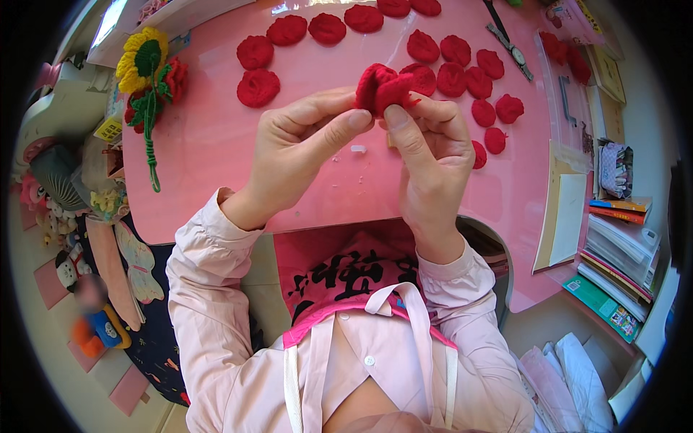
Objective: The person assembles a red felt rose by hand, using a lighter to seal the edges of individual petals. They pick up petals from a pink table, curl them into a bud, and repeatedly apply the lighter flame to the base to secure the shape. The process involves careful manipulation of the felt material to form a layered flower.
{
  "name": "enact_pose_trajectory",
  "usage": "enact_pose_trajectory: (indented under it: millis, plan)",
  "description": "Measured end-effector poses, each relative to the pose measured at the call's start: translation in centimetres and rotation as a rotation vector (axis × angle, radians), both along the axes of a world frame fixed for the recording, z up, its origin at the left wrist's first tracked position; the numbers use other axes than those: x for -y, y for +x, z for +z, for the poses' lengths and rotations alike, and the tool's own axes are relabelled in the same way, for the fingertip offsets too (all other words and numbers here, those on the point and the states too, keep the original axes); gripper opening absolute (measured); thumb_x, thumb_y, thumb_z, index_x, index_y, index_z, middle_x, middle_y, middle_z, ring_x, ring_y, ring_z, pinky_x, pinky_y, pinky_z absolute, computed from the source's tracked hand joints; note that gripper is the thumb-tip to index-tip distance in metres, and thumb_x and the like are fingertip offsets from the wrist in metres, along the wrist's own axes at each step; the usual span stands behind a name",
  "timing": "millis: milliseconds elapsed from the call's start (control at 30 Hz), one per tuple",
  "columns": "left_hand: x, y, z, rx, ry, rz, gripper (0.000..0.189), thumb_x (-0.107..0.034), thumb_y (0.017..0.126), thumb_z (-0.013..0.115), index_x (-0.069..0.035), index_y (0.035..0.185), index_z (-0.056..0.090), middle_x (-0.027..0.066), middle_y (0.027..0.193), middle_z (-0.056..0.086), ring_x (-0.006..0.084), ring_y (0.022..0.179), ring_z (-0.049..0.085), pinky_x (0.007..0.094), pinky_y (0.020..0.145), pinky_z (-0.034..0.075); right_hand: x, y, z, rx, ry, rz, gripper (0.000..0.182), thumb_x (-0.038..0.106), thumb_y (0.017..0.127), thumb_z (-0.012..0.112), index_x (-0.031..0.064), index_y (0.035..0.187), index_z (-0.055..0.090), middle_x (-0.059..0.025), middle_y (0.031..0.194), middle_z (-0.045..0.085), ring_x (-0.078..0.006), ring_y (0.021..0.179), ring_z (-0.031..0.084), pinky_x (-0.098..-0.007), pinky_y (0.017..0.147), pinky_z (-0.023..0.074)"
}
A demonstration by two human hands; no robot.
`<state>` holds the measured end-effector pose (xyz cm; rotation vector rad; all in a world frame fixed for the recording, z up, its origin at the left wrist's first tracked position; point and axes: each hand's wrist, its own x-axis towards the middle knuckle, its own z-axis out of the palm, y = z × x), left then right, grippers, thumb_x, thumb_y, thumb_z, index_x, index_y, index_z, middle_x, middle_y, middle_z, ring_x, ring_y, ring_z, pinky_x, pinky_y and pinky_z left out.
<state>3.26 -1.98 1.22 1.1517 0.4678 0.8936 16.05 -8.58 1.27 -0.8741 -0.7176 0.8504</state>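
Note:
Both my hands hold a red crocheted piece [383,89] with folded, petal-like layers above the pink table [325,200]. My left hand [303,140] pinches its left side between thumb and fingers. My right hand [430,146] grips its lower right side, thumb in front; a short red yarn end sticks out there. Several red crocheted petals [259,87] lie in an arc on the table behind my hands, and smaller ones [495,140] lie to the right. A small white piece [358,149] and scattered bits lie between my wrists.
A crocheted sunflower [142,59] with green stem and red flowers lies at the left. A wristwatch [518,56] is at the back right, near a clear plastic tray [552,81] holding red pieces. Books and folders [622,251] are stacked at the right edge, beside a pen pouch [615,169].

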Motion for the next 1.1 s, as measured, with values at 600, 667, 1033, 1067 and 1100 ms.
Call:
enact_pose_trajectory:
  millis: [600,667,1033,1067,1100]
  plan:
    - [-0.1,-0.4,-0.3,-0.014,0.128,-0.029,0.025,0.004,0.082,0.056,0.003,0.107,0.058,0.0122,0.105,0.060,0.0154,0.091,0.059,0.0249,0.078,0.050,0.2,0.3,-0.4,0.117,0.112,0.006,0.018,-0.009,0.075,0.063,-0.0021,0.090,0.055,-0.0123,0.098,0.057,-0.0138,0.085,0.057,-0.0238,0.070,0.0495]
    - [-0.1,-0.5,-0.2,0.008,0.107,-0.034,0.024,0.005,0.081,0.057,0.004,0.105,0.058,0.0127,0.105,0.060,0.0161,0.092,0.059,0.0256,0.079,0.051,0.4,0.5,-0.4,0.088,0.104,0.045,0.020,-0.010,0.075,0.063,-0.0022,0.092,0.056,-0.0123,0.099,0.057,-0.0143,0.087,0.057,-0.0247,0.073,0.0485]
    - [0.4,-0.4,-0.3,0.107,0.276,0.004,0.029,0.012,0.071,0.063,0.002,0.098,0.056,0.0133,0.105,0.057,0.0210,0.101,0.055,0.0334,0.088,0.045,0.7,0.5,-1.0,0.075,0.229,0.196,0.034,-0.013,0.071,0.063,0.0005,0.100,0.051,-0.0124,0.111,0.048,-0.0179,0.101,0.053,-0.0291,0.086,0.0460]
    - [0.4,-0.4,-0.2,0.064,0.345,0.029,0.030,0.011,0.070,0.064,0.002,0.097,0.057,0.0127,0.105,0.058,0.0212,0.101,0.055,0.0339,0.088,0.045,0.6,0.5,-1.2,0.062,0.233,0.200,0.034,-0.014,0.071,0.063,0.0005,0.099,0.050,-0.0131,0.111,0.049,-0.0184,0.101,0.054,-0.0295,0.086,0.0463]
    - [0.3,-0.3,-0.3,0.023,0.412,0.056,0.030,0.010,0.069,0.066,0.001,0.097,0.057,0.0121,0.105,0.058,0.0214,0.100,0.054,0.0344,0.087,0.044,0.6,0.6,-1.3,0.049,0.236,0.206,0.034,-0.014,0.071,0.063,0.0005,0.099,0.050,-0.0138,0.111,0.049,-0.0189,0.102,0.054,-0.0300,0.087,0.0465]
